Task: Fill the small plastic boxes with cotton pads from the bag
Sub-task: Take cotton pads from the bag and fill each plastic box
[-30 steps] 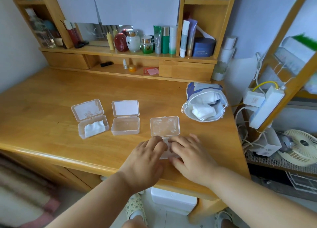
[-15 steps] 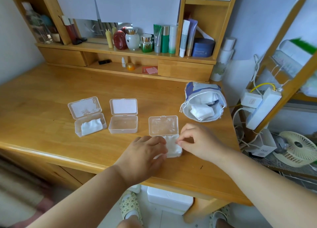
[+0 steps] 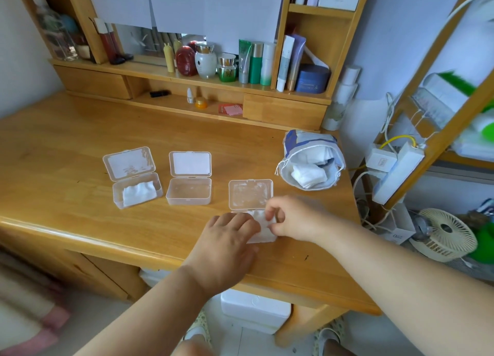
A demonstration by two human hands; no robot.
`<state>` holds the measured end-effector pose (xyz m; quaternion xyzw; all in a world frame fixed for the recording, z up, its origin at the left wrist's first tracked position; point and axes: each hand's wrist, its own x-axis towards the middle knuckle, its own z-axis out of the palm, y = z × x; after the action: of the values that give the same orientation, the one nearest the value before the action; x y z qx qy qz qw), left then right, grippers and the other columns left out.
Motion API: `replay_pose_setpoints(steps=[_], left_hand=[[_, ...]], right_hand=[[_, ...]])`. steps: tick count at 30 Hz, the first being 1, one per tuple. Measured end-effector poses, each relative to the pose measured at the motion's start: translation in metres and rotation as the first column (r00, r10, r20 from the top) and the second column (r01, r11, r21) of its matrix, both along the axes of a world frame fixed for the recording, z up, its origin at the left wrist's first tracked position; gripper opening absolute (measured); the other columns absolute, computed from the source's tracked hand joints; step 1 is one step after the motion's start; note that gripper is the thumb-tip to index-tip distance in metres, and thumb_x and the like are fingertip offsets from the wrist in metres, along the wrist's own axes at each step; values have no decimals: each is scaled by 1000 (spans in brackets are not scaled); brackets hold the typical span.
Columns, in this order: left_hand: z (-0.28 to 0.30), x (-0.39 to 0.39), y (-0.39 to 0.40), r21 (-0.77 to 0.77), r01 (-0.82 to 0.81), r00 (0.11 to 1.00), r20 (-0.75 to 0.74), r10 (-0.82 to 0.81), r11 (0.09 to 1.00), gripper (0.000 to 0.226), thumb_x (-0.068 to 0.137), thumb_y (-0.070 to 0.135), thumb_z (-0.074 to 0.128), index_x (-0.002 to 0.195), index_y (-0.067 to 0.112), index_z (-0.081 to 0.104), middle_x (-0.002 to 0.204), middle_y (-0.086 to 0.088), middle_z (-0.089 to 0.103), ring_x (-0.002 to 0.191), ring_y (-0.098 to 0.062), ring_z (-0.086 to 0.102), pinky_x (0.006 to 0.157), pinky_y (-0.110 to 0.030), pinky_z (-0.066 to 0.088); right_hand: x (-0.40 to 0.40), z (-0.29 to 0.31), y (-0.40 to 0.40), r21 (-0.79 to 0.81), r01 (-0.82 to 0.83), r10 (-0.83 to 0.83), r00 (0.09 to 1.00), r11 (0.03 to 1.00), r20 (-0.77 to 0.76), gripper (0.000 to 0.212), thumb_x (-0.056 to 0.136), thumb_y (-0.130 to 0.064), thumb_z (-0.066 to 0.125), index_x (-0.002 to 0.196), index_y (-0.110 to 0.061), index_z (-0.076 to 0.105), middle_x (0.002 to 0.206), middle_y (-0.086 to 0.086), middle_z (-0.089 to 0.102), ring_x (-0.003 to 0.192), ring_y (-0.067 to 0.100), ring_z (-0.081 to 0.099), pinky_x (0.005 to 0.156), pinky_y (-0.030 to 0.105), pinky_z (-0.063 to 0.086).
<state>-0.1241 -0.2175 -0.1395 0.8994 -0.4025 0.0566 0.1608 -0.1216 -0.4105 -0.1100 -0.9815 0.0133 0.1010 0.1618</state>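
Three small clear plastic boxes stand open on the wooden desk (image 3: pixel 66 147). The left box (image 3: pixel 137 193) holds white cotton pads. The middle box (image 3: pixel 188 192) looks bare inside. The right box (image 3: pixel 251 195) shows its raised lid; its tray is mostly hidden under my hands and holds white cotton pads (image 3: pixel 263 228). My left hand (image 3: pixel 230 238) rests flat on the tray's left part, fingers pressing the pads. My right hand (image 3: pixel 290 218) pinches the pads at the tray's right side. The open drawstring bag (image 3: pixel 311 165) of pads lies to the right, behind my right hand.
A shelf unit with cosmetic bottles and jars (image 3: pixel 230 61) runs along the desk's back. A power strip (image 3: pixel 398 173) and cables hang right of the desk edge. A small fan (image 3: pixel 443 235) sits on the floor at right.
My right hand lifted off the tray, went from lying flat to pinching the pads, and uncovered white cotton. My left hand stayed pressing on the tray. The camera view shifted a little.
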Motion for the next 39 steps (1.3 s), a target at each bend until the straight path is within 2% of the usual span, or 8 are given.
replay_pose_setpoints(steps=[7,18,23,26,28,31,35,39], left_hand=[[-3,0,1,21,-32,995,-93,33,999,31,89,37,50,119,36,56,132,11,46,121,-17,44,97,-30,31],[-8,0,-5,-33,-106,986,-135,101,994,32,84,32,52,115,36,57,140,13,41,131,-11,35,99,-30,23],[-8,-2,-5,17,-78,991,-103,79,997,37,82,35,50,119,37,52,143,12,38,134,-12,31,101,-30,20],[-8,-5,3,19,-9,998,-60,10,1000,43,85,35,49,128,35,47,147,13,34,140,-11,21,110,-30,13],[-7,-11,14,-62,40,997,-64,-44,997,46,87,27,52,133,27,48,150,7,34,143,-14,21,116,-35,13],[-10,-21,31,-334,-31,998,-66,9,942,35,85,11,60,119,13,62,136,-2,52,123,-23,51,104,-39,40],[-15,-19,38,-435,-112,994,-37,107,894,26,84,6,63,110,9,68,123,-2,61,108,-22,62,97,-36,46],[-12,-4,28,-362,-18,999,21,28,932,24,84,11,64,107,9,70,125,-5,62,118,-21,58,106,-38,37]], right_hand=[[3,15,-4,223,77,-20,969,972,-244,23,71,-36,75,87,-32,59,76,-9,65,47,9,58,59,25,44],[18,34,26,-401,-178,89,969,899,-232,34,74,-47,73,80,-28,46,85,-8,53,78,17,51,58,25,36],[14,29,23,-289,-112,52,977,951,-209,32,71,-41,78,84,-28,51,86,-9,56,73,14,52,57,25,38],[5,23,12,31,56,-48,976,998,-213,25,72,-30,77,86,-27,57,88,-1,67,58,15,57,62,29,49],[-12,16,0,246,164,-127,979,955,-157,18,78,-27,72,92,-28,62,86,-5,67,57,11,59,64,29,51],[-44,-2,-14,347,191,-261,950,918,169,15,84,-23,67,92,-35,66,89,-18,64,73,1,59,71,25,49],[-63,-19,-1,131,-76,-2,859,988,512,27,88,-10,60,113,-15,69,118,-10,63,108,12,60,99,28,41],[-55,-22,19,-52,-255,254,877,965,408,42,96,-31,46,136,-17,51,147,-3,42,134,13,40,116,37,16]])
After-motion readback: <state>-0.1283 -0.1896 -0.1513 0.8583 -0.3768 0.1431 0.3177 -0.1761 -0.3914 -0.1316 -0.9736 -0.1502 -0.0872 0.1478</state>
